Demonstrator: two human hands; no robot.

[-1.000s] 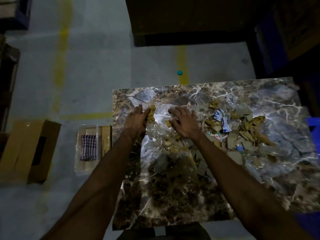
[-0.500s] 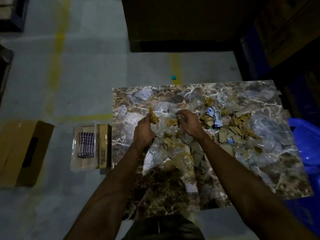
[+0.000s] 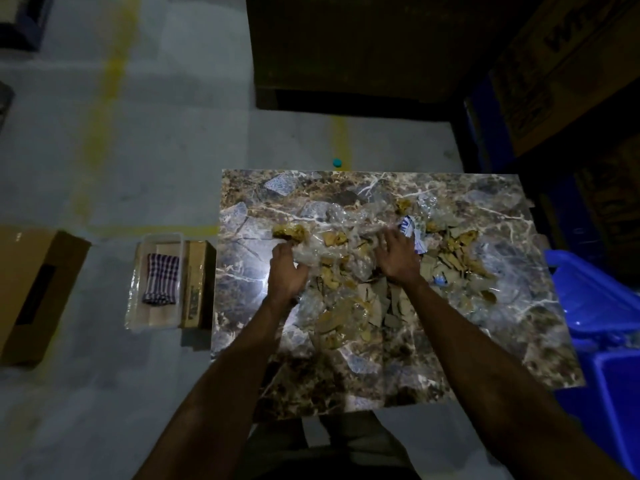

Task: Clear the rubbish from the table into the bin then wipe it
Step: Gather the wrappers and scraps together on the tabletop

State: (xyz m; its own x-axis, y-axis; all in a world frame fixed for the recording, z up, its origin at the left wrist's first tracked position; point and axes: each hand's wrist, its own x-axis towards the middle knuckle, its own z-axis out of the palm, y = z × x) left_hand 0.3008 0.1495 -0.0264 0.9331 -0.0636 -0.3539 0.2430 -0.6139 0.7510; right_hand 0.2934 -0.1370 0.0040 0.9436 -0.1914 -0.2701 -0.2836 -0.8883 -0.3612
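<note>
A heap of rubbish (image 3: 377, 296) covers the middle of the marble table (image 3: 381, 372): torn brown cardboard scraps, crumpled clear plastic (image 3: 332, 244), yellowish wads and a blue-and-white wrapper (image 3: 408, 226). My left hand (image 3: 285, 271) is at the heap's left edge, fingers curled into the clear plastic. My right hand (image 3: 396, 258) lies on top of the heap with its fingers spread, next to the wrapper. A blue bin (image 3: 595, 299) stands by the table's right side. A checked cloth (image 3: 161, 284) lies in a clear tray (image 3: 138, 299) on the floor to the left.
A small cardboard box (image 3: 197, 282) stands between the tray and the table. A larger open carton (image 3: 34, 292) lies on the floor at far left. A teal cap (image 3: 337, 162) sits on the floor beyond the table. Dark cartons stand behind and to the right.
My hands were bunched close together on the plastic and scraps; now they are wider apart, the right one flattened over the heap. The camera has shifted slightly.
</note>
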